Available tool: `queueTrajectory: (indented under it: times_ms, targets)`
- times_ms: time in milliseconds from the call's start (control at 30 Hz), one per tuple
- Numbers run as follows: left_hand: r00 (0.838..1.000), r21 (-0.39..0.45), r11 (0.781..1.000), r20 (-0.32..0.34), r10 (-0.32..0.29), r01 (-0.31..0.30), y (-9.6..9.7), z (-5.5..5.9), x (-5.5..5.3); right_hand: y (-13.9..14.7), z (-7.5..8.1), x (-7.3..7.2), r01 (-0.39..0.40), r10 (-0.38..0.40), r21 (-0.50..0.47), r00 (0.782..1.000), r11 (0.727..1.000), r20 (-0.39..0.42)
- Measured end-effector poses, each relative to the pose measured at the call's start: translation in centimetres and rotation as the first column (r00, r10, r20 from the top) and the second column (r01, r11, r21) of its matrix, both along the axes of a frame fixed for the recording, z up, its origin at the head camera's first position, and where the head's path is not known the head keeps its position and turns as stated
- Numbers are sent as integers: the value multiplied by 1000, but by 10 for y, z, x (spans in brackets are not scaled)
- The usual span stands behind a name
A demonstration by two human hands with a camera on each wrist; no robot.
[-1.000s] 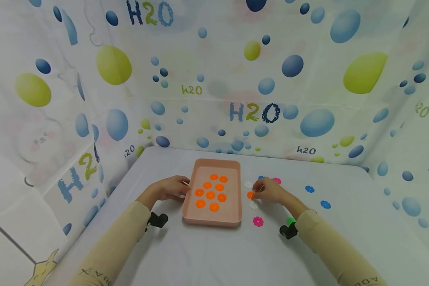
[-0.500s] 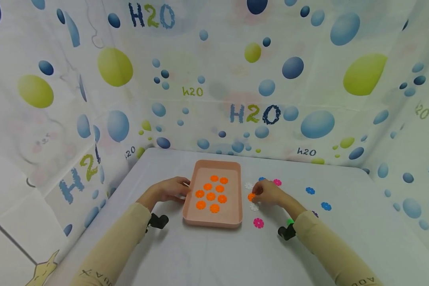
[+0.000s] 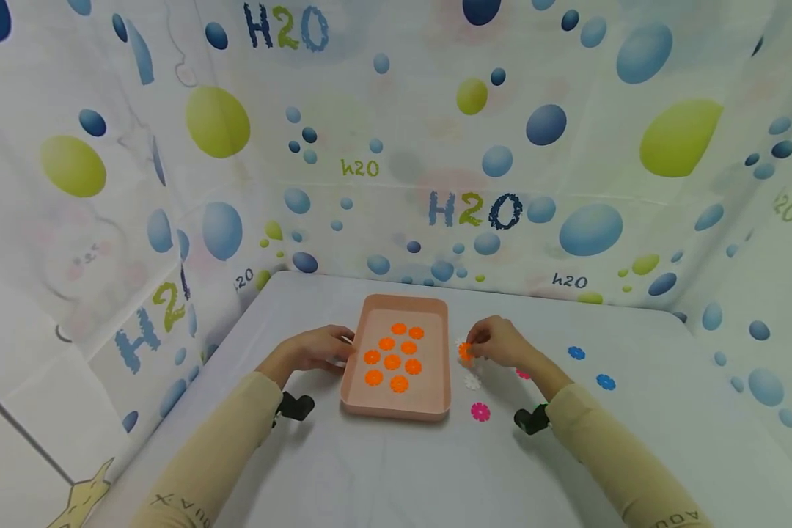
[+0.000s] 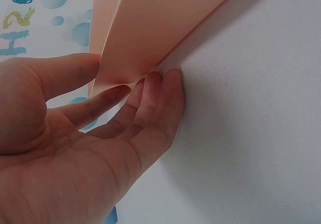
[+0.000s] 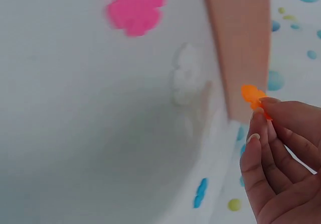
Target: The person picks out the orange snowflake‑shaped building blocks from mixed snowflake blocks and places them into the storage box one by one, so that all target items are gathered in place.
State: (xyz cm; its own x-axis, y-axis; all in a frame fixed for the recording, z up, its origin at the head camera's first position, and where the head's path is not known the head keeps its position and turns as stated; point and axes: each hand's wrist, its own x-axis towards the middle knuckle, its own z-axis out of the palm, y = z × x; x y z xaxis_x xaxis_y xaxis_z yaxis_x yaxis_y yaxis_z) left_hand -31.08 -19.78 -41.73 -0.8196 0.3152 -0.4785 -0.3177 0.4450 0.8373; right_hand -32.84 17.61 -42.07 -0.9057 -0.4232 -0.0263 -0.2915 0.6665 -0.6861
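**Orange flower lifted beside the pink tray**

Bubble-printed curtains with "H2O" lettering close in a pale grey tabletop (image 3: 383, 469) on three sides. On it lies a shallow rectangular pink plastic tray (image 3: 396, 405), its long axis running away from the person, with eight flat orange flower-shaped discs (image 3: 392, 361) spread across its floor.

The right hand (image 3: 498, 343) hovers just to the right of the tray's right wall, its grip pinched on one more small orange flower-shaped plastic piece (image 5: 254, 98) between thumb and fingertips; the piece is off the tabletop and sticks out towards the tray (its exact tilt is hard to read). The left hand (image 3: 317, 348) rests against the tray's left wall, fingers (image 4: 150, 101) loosely bent and touching the rim near a corner.

A white flower piece (image 3: 472, 381) lies just below the right hand, a pink flower piece (image 3: 479, 412) nearer the person, and two blue flower pieces (image 3: 590, 367) well off to the right.
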Motion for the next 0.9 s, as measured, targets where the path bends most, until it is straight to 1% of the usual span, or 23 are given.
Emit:
queueTrajectory:
  times_ms: [133, 233, 400, 567, 633, 733, 900]
  targets:
    - [1000, 8, 1000, -1, 0, 0, 0, -1, -1, -9, 13, -2, -22, 21, -63, 1000, 998, -13]
    - [1000, 8, 1000, 0, -1, 1, -1, -3, -2, -22, 22, -3, -25, 26, -111, 1000, 994, 6]
    - [1000, 10, 1000, -2, 4, -4, -2, -4, -1, -54, 30, -8, -36, 41, -139, 999, 990, 34]
    - [1000, 7, 1000, -7, 8, -7, -2, -5, -1, -90, 36, -16, -78, 83, -131, 996, 988, 35]
    - [1000, 2, 1000, -6, 9, -9, -3, -5, -2, -104, 36, -20, -95, 99, -118, 995, 988, 30]
    - [1000, -3, 1000, -3, 9, -9, -4, -5, -2, -124, 35, -26, -101, 104, -82, 994, 991, 32]
    - [1000, 5, 1000, 2, -8, 8, -4, -5, -2, -147, 24, -38, -68, 70, -34, 995, 997, 70]
